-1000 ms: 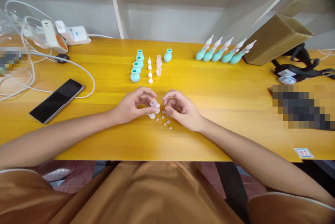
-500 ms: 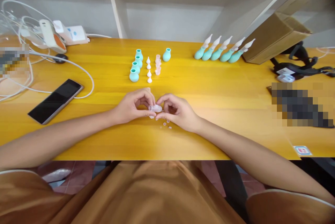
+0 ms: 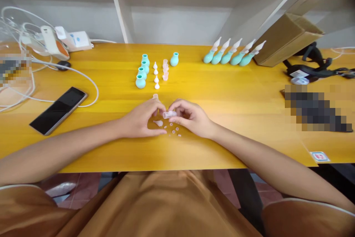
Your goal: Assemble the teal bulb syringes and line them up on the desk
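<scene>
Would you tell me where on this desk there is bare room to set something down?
Two patches are bare: between the five tipped bulbs and the right forearm, and between the white cable and the four open bulbs. It is crowded between the left hand and right hand, with small rings.

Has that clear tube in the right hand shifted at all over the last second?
Yes. Judged against the standing white tips, the clear tube has moved a little to the right, in the right hand.
</scene>
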`<action>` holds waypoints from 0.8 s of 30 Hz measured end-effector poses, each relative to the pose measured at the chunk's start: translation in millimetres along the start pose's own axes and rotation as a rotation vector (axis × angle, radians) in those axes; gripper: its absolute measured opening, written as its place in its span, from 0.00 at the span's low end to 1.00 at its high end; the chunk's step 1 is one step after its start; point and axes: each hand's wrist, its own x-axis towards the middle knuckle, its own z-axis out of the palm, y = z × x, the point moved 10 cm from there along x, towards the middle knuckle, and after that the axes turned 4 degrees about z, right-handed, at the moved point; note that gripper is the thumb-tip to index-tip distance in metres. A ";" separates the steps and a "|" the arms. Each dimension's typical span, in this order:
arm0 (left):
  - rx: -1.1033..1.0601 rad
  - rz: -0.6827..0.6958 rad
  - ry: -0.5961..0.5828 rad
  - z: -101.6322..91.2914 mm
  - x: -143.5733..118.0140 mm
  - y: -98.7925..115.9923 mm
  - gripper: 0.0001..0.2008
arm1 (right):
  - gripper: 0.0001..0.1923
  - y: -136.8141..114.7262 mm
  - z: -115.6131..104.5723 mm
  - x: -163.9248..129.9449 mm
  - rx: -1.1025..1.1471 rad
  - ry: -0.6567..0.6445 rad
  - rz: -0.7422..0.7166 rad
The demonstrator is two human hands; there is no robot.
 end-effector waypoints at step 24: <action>0.038 0.016 0.219 -21.4 -3.7 6.5 0.07 | 0.12 -16.0 -11.1 -3.3 -0.212 0.029 -0.176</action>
